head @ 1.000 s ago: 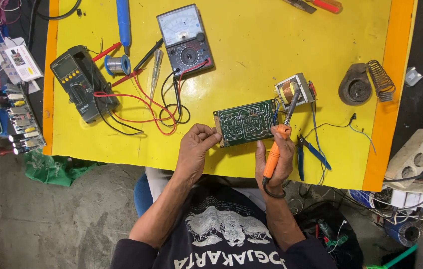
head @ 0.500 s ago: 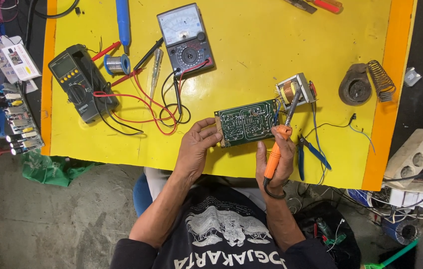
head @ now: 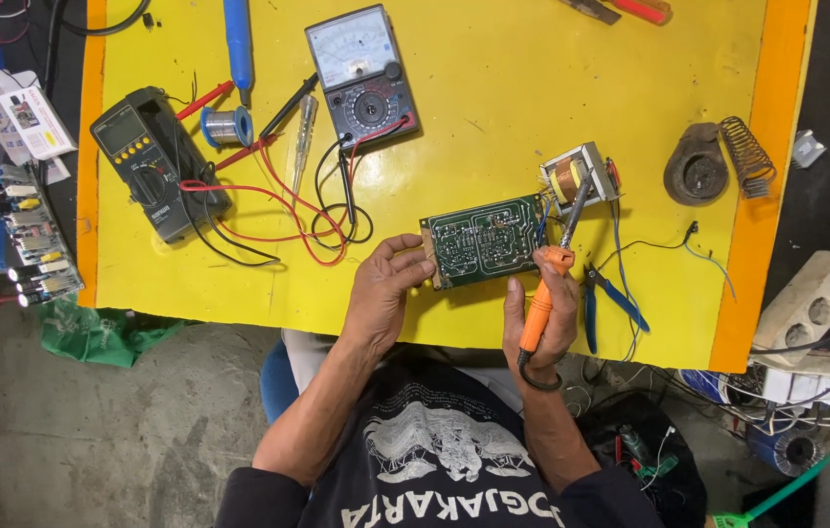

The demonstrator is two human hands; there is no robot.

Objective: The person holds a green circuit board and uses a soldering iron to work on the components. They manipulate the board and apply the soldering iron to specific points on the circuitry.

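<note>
While the left hand [head: 387, 289] pinches the near left corner of a green rectangular printed circuit board [head: 484, 241], its fingers closed on that edge, the right hand [head: 539, 315] is wrapped around the orange handle of a soldering iron [head: 554, 270]. The iron's long axis runs from the near side of the table up and slightly rightward, away from the person; its cord end sits low in the palm and its dark metal tip points toward the far right corner of the board, ending just beside a small transformer with a copper winding and metal frame [head: 579, 176]. Whether the tip touches the board or the transformer cannot be told. The board lies solder side up on the yellow tabletop [head: 493, 88], its long axis running left to right, tilted a little so the right end sits farther from the person.

Just right of the right hand lie blue-handled pliers [head: 603, 298], and a thin blue wire [head: 703, 256] trails off beyond them. Well to the left of the board are an analog multimeter with a white dial face [head: 361, 73], a dark digital multimeter [head: 147, 161], a spool of solder wire [head: 227, 125], and tangled red and black test leads [head: 288, 210] between them.
</note>
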